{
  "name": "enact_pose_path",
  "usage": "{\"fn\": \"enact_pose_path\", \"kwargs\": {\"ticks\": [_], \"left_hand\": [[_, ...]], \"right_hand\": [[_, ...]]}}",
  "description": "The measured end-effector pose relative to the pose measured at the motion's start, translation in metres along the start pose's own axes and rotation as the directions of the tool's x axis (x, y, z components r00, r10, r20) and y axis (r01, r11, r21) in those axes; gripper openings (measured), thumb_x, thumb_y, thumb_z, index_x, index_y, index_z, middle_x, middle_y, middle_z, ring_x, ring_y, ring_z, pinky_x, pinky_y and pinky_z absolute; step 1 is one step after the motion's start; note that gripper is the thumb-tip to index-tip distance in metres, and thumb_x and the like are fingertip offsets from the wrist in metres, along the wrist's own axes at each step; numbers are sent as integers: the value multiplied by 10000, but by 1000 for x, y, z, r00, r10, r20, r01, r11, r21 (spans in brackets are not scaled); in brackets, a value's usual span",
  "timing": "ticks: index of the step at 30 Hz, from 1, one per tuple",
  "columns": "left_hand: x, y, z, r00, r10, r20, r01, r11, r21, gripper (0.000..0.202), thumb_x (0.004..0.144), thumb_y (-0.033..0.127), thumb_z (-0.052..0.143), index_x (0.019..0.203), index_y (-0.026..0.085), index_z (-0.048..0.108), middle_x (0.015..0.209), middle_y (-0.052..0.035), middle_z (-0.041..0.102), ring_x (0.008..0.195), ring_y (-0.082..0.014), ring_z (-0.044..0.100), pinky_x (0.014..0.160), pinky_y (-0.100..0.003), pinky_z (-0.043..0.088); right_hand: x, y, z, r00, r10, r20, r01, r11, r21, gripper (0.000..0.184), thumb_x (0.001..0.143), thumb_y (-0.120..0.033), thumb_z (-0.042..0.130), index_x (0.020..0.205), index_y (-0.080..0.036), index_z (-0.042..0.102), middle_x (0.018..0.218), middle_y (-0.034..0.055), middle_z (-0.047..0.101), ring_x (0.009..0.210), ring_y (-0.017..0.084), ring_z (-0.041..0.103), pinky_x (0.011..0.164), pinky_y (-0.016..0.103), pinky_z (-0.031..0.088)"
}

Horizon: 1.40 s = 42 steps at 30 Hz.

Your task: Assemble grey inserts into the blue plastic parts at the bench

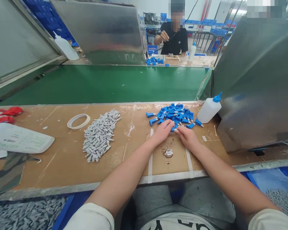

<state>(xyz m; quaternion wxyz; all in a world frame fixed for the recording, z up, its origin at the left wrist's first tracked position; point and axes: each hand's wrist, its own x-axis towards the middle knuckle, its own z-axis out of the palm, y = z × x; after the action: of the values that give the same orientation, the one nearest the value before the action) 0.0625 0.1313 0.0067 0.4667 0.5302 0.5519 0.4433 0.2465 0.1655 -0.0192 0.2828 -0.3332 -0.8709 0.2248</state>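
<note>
My left hand is closed in a pinch around a small blue plastic part, just at the near edge of the blue pile. Close beside it, my right hand has its fingers pinched together at the pale end of that part; what lies between those fingertips is too small to make out. Beyond both hands spreads a heap of blue plastic parts, several with pale grey ends. Below the hands, a small puddle of clear liquid sits on a board edged with white tape.
A heap of grey parts lies left, near a tape roll. A white squeeze bottle stands right, beside a metal panel. A green conveyor belt runs behind; across it sits a person. Grey parts fill a bin below.
</note>
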Motion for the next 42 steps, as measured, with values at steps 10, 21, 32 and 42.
{"fn": "enact_pose_path", "kwargs": {"ticks": [10, 21, 32, 42], "left_hand": [[2, 11, -30, 967, -101, 233, 239, 670, -703, 444, 783, 505, 823, 1019, 155, 684, 731, 38, 477, 478, -25, 299, 376, -129, 184], [9, 15, -44, 1000, 15, -2, -12, 638, -770, 517, 648, 433, 952, 952, 178, 621, 861, -3, 625, 632, -79, 558, 445, -149, 401], [19, 11, -79, 908, -22, -419, -272, 728, -630, 536, 714, 610, 818, 706, 189, 486, 621, 66, 377, 454, -31, 265, 378, -160, 144], [32, -6, -85, 849, -75, -523, -286, 768, -574, 438, 786, 498, 734, 655, 196, 444, 590, 67, 351, 475, -51, 309, 408, -160, 220]], "right_hand": [[-12, 17, -62, 577, 138, -805, -298, 953, -49, 644, 999, -522, 522, 1515, -149, 425, 1485, 225, 474, 1404, 326, 474, 1127, 484, 445], [43, 49, -76, 497, 536, -683, -427, 836, 345, 777, 641, -561, 825, 1235, -139, 554, 1257, 256, 672, 1110, 354, 672, 925, 453, 546], [-35, -43, -117, 940, 253, -230, -290, 946, -145, 739, 783, -533, 764, 1403, -224, 507, 1164, 123, 727, 993, 285, 709, 824, 376, 561], [-69, -71, -109, 892, 252, 374, 42, 779, -626, 647, 815, -225, 656, 1453, -222, 551, 1316, 126, 697, 1103, 297, 715, 851, 360, 557]]}}
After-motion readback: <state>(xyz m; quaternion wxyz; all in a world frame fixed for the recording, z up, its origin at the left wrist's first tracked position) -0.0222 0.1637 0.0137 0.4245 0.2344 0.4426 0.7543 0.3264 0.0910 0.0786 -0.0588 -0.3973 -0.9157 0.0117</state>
